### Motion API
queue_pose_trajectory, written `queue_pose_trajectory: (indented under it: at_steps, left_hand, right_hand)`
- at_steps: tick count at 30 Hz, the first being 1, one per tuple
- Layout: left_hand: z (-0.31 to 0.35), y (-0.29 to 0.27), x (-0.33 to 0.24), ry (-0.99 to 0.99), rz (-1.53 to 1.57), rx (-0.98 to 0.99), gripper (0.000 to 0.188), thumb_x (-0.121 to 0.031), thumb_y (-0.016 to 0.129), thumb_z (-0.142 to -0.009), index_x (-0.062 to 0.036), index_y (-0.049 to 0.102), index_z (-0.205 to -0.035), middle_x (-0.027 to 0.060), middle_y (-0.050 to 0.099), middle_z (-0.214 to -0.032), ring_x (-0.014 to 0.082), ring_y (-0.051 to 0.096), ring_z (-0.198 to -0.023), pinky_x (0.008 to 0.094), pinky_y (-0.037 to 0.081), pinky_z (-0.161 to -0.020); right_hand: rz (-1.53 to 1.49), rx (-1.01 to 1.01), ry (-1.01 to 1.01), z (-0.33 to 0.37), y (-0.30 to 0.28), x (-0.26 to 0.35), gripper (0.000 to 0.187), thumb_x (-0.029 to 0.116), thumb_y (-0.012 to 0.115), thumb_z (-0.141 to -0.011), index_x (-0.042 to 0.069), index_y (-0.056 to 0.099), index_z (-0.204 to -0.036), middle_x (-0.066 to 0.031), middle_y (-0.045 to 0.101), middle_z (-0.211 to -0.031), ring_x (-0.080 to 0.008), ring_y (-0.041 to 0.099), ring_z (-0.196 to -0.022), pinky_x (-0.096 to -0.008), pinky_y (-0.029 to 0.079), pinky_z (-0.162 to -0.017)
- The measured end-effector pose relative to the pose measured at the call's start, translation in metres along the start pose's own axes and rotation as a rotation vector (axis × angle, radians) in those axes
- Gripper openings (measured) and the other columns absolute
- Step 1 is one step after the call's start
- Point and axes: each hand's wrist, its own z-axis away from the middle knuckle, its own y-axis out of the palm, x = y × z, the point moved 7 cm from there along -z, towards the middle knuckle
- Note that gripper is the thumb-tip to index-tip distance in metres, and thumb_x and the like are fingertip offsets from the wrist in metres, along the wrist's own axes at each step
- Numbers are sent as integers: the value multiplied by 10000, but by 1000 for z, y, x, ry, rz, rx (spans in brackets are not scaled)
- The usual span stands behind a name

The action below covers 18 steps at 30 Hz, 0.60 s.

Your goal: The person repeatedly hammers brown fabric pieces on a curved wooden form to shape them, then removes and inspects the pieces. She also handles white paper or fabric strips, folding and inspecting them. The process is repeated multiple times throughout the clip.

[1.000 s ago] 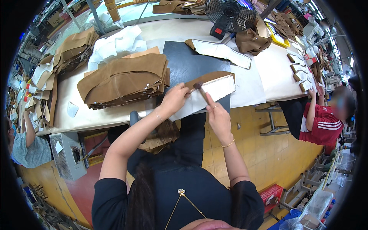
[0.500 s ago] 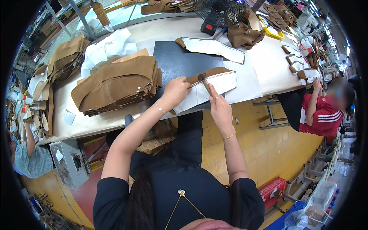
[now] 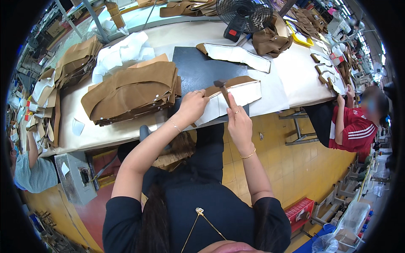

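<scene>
My right hand [image 3: 239,122] grips the handle of a small hammer [image 3: 222,86] whose dark head rests over a brown piece with white lining [image 3: 236,95]. This piece lies at the near edge of a black mat [image 3: 198,69] on the long table [image 3: 291,71]. My left hand [image 3: 192,105] presses down on the left end of the same piece, fingers bent over its brown edge. A second brown and white piece [image 3: 236,55] lies farther back on the mat.
A thick stack of brown cut pieces [image 3: 130,90] sits left of the mat, with white pieces [image 3: 122,52] behind it. A black fan [image 3: 244,14] stands at the table's far side. A person in a red top [image 3: 352,126] works at the right end, another person [image 3: 31,168] at the left.
The view has shifted slightly. My hands stay on the brown and white piece; the hammer head has moved a little along its edge.
</scene>
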Motion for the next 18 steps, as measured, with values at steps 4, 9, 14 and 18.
queue_pose_trajectory:
  at_steps: [4,9,14,18]
  left_hand:
    - [6,-2,4,-52,135,-24,236,-140,673,-867,-36,710,-1076,125,639,-993,326,630,-990,422,509,-863]
    - [18,-9,12,-135,318,42,205,-111,643,-865,-51,711,-1049,130,625,-996,324,627,-986,439,507,-872]
    - [27,-8,-3,-28,-63,2,235,-146,610,-901,-62,707,-1098,96,618,-1010,281,635,-962,416,513,-863]
    - [33,-16,14,-192,261,51,191,-110,604,-871,-45,709,-1017,115,625,-990,293,638,-984,418,523,-865]
  right_hand:
    - [140,143,-13,11,22,-14,481,144,552,-991,254,505,-1458,-165,657,-893,-356,655,-770,-452,526,-690]
    - [167,216,2,6,23,-15,524,149,552,-987,270,458,-1488,-156,659,-897,-367,663,-787,-468,530,-690]
    - [55,104,-45,10,15,6,524,165,556,-984,280,458,-1486,-147,641,-866,-363,661,-747,-471,536,-662]
    - [150,183,-101,14,35,-13,524,173,573,-979,287,469,-1479,-142,632,-843,-357,653,-697,-465,539,-629]
